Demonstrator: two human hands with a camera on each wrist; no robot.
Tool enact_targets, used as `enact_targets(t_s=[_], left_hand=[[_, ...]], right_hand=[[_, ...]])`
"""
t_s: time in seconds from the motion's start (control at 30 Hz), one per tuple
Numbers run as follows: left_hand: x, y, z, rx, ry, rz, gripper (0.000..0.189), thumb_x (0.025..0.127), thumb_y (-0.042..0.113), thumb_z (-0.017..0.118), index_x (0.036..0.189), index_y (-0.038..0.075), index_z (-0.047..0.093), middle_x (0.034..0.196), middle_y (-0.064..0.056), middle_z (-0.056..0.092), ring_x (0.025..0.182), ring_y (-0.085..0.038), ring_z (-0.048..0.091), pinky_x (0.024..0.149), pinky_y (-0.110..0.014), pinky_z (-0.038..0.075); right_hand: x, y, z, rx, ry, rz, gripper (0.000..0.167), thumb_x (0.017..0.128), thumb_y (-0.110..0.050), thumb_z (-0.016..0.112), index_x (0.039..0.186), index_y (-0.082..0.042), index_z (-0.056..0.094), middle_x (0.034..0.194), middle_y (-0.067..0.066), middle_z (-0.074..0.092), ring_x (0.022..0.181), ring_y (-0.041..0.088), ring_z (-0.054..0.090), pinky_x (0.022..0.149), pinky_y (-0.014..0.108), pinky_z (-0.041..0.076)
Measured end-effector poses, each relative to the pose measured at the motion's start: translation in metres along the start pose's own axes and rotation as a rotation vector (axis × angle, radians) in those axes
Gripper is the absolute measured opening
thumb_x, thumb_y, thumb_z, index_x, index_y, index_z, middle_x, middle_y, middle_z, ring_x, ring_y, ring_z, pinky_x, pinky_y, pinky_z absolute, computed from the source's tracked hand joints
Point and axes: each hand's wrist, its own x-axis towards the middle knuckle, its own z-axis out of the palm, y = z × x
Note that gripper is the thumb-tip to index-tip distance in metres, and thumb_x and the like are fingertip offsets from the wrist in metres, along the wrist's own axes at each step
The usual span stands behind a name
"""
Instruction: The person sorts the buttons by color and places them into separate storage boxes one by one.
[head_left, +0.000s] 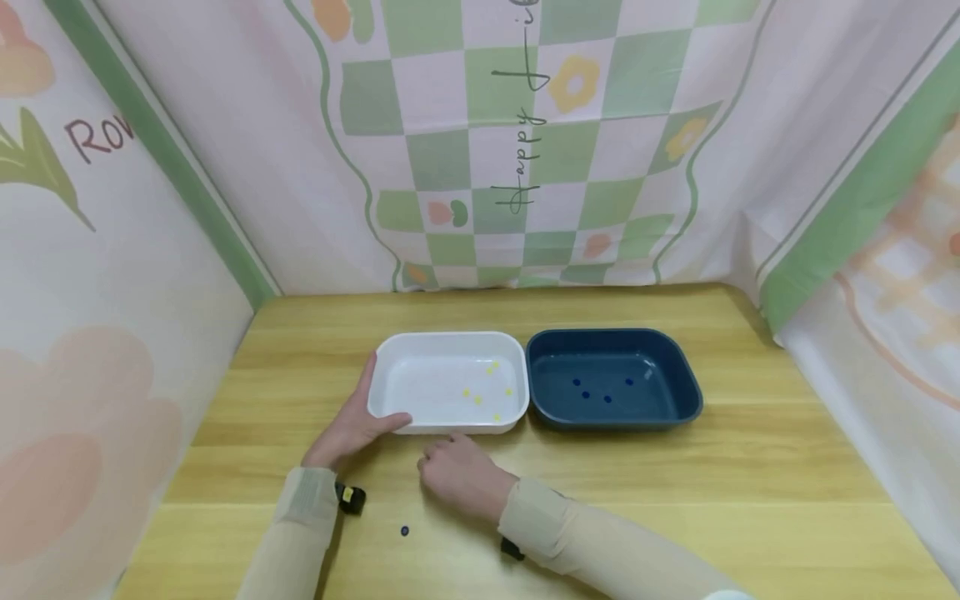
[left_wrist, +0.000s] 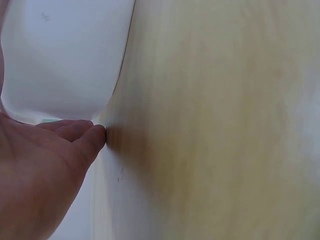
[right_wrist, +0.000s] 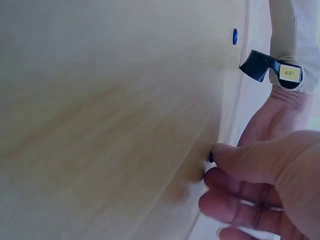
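Note:
My left hand (head_left: 358, 418) holds the near left corner of a white basin (head_left: 420, 428). Its thumb lies along the front rim, and the other fingers run up the left side, fingertips low against the wall in the left wrist view. In front of this basin, low over the table, is my right hand (head_left: 463, 477). The right wrist view shows its thumb and forefinger pinching a small blue button (right_wrist: 211, 157), mostly covered by the thumb. Another blue button (head_left: 405, 531) lies on the table between the two forearms. Several small yellow pieces (head_left: 478, 401) are scattered inside the white basin.
A dark blue basin (head_left: 615, 423) stands right beside the white one, with several blue buttons (head_left: 607, 399) on its floor. Both sit on a wooden table (head_left: 750, 500). Printed curtains (head_left: 510, 150) hang behind and at both sides. Each wrist wears a black camera (head_left: 351, 498).

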Motion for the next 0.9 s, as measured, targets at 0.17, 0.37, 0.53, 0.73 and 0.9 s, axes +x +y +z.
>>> enact_targets(t_s=[0.17,0.37,0.53,0.73,0.9], left_hand=[[0.0004,-0.0001,0.0000,-0.009,0.006,-0.007,0.122,0.077,0.036,0.083,0.155,0.033,-0.011,0.162,-0.012,0.003,0.142,-0.037,0.020,0.114,-0.056,0.014],[-0.0005,-0.0004,0.0006,0.003,0.002,-0.012,0.123,0.076,0.037,0.083,0.155,0.031,-0.011,0.162,-0.013,0.002,0.143,-0.039,0.018,0.114,-0.057,0.014],[-0.0010,0.0001,0.0011,0.009,0.009,-0.003,0.122,0.076,0.038,0.083,0.155,0.034,-0.011,0.162,-0.013,0.003,0.143,-0.039,0.018,0.113,-0.058,0.014],[-0.0019,-0.0001,0.0019,0.001,0.006,-0.013,0.124,0.076,0.036,0.084,0.156,0.029,-0.010,0.162,-0.015,0.006,0.141,-0.039,0.023,0.113,-0.057,0.017],[-0.0013,0.0009,0.0015,-0.026,0.008,-0.026,0.123,0.075,0.037,0.084,0.155,0.033,-0.010,0.162,-0.014,0.005,0.142,-0.038,0.021,0.113,-0.057,0.015]], right_hand=[[-0.0009,-0.0008,0.0001,-0.045,-0.008,0.051,0.010,0.088,-0.021,0.068,0.096,-0.020,0.074,0.090,-0.004,0.067,0.082,0.012,0.060,0.076,0.027,0.050],[-0.0019,-0.0061,0.0000,-0.101,-0.026,0.024,0.010,0.090,-0.022,0.065,0.086,-0.019,0.074,0.079,-0.004,0.062,0.070,0.009,0.053,0.066,0.023,0.044],[-0.0036,-0.0068,-0.0026,-0.157,0.008,-0.014,0.010,0.088,-0.023,0.067,0.082,-0.020,0.073,0.074,-0.006,0.060,0.064,0.009,0.049,0.058,0.022,0.038],[-0.0068,-0.0052,0.0010,-0.196,0.070,-0.052,0.009,0.087,-0.023,0.068,0.080,-0.022,0.073,0.071,-0.006,0.059,0.061,0.009,0.048,0.054,0.022,0.035],[-0.0085,-0.0044,0.0017,-0.209,0.104,-0.065,0.007,0.086,-0.023,0.069,0.082,-0.021,0.074,0.072,-0.006,0.060,0.061,0.009,0.048,0.053,0.022,0.035]])
